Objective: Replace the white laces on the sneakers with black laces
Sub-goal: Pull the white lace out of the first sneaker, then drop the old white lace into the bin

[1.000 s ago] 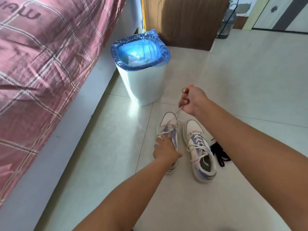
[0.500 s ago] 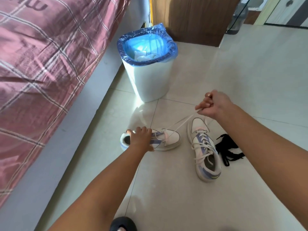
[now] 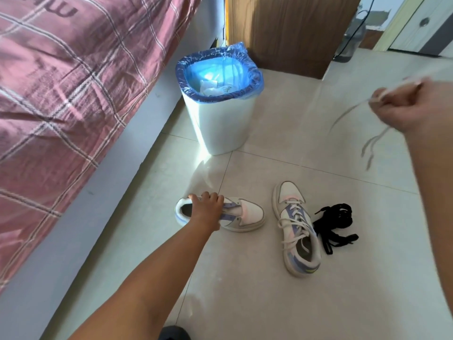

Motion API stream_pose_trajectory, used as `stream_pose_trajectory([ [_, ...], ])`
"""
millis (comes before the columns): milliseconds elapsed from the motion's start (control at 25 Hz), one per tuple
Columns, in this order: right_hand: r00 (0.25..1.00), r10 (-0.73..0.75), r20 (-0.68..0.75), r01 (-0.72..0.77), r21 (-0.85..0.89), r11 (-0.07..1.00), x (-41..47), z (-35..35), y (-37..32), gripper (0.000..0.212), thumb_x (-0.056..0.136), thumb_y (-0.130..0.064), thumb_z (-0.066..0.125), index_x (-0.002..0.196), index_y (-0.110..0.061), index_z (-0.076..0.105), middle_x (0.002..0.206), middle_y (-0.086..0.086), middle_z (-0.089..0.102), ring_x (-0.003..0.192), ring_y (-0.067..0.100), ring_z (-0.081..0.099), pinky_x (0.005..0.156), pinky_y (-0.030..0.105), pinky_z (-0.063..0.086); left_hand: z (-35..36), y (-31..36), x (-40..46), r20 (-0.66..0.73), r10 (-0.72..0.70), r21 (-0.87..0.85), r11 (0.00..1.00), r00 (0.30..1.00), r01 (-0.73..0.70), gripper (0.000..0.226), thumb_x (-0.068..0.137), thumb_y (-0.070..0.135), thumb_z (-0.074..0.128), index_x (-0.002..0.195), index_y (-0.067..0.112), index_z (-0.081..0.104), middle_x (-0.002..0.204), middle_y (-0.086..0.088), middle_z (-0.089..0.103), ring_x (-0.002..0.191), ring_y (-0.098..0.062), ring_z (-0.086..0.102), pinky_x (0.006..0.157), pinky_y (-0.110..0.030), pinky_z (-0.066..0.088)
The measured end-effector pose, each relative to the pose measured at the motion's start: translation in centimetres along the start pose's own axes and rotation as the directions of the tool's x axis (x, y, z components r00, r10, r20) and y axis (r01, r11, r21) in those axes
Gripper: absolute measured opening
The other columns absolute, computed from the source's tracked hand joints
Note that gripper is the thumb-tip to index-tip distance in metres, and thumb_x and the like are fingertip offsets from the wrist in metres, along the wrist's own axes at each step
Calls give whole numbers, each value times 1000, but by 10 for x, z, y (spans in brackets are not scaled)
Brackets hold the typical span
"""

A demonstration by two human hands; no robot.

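Two white and purple sneakers lie on the tiled floor. The left sneaker (image 3: pixel 245 215) lies on its side with its toe to the right and has no lace in it; my left hand (image 3: pixel 205 209) grips it at the collar. My right hand (image 3: pixel 404 109), raised at the right edge and blurred, holds the white lace (image 3: pixel 372 143), which hangs loose in the air, free of the shoe. The right sneaker (image 3: pixel 295 227) stands upright, laced in white. A heap of black laces (image 3: pixel 334 223) lies just right of it.
A white bin with a blue bag (image 3: pixel 219 94) stands beyond the sneakers. The bed with a pink checked cover (image 3: pixel 61 82) runs along the left. A wooden cabinet (image 3: pixel 289 30) stands behind the bin, with a door at the far right.
The white lace has come out of the left sneaker. My right hand swung up and to the right with it. The left sneaker was turned onto its side under my left hand.
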State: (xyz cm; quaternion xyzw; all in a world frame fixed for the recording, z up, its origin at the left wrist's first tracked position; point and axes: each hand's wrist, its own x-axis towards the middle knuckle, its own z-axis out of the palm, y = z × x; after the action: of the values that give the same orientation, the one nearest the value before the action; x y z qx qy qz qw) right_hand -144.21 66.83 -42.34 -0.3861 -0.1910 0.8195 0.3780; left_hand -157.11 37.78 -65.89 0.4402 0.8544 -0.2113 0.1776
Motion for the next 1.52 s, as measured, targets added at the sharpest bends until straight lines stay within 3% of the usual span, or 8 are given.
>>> stream_pose_trajectory([
  [200,955,150,255,27,-580,814,-34,-2,21,50,101,-33,32,58,-13,45,39,-2,31,38,12,28,57,24,39,-16,-5,3,202,-5,-176,984,979,41,95,66,66,68,139,18,28,141,-4,34,130,-28,33,104,-54,27],
  [320,899,301,317,292,-948,126,-48,-10,54,33,98,-26,45,86,-3,66,69,1,61,68,16,56,74,30,45,-69,-23,4,231,56,-695,708,971,124,97,70,62,68,144,16,25,149,-9,31,133,-28,35,106,-41,33],
  [480,890,319,327,457,-642,-616,-49,7,46,25,94,-33,53,85,-18,71,83,-1,59,86,18,47,71,26,36,-157,-34,-14,-248,21,-898,371,968,-238,86,76,43,73,145,22,27,148,3,33,133,-11,34,95,-13,31],
  [720,756,260,601,625,-781,-12,-77,37,36,8,81,-5,69,85,2,71,73,20,68,57,14,65,55,19,55,-222,25,-38,-536,269,-823,44,800,-566,63,75,10,77,129,17,44,106,4,59,91,0,56,73,-9,45],
  [920,855,-41,517,471,-741,479,-63,24,12,32,79,-4,70,108,-8,57,74,16,70,59,19,68,55,24,56,-198,8,-33,-381,197,-924,-114,904,-365,31,92,38,52,74,22,70,88,3,71,88,-7,64,82,-25,50],
  [1160,813,494,310,316,-946,73,-43,2,67,32,81,-10,71,110,-5,58,91,14,63,67,14,65,64,31,59,-219,-23,-15,-189,59,-394,-919,980,-21,50,97,39,43,60,11,59,70,-5,66,67,-19,68,74,-34,55],
  [1360,687,551,473,14,-767,641,-32,52,123,27,85,-18,67,110,-16,57,83,3,66,67,12,65,58,21,52,-248,-24,4,-177,-67,-684,-709,982,-172,38,101,34,35,71,15,48,62,-3,48,50,-14,44,49,-19,41],
  [1520,855,340,391,26,-688,725,3,114,126,11,92,3,48,99,-5,52,79,8,60,66,12,59,58,17,53,-268,-76,36,-414,-344,-899,6,843,-439,16,99,6,41,102,4,56,73,-6,49,64,-15,42,59,-22,39],
])
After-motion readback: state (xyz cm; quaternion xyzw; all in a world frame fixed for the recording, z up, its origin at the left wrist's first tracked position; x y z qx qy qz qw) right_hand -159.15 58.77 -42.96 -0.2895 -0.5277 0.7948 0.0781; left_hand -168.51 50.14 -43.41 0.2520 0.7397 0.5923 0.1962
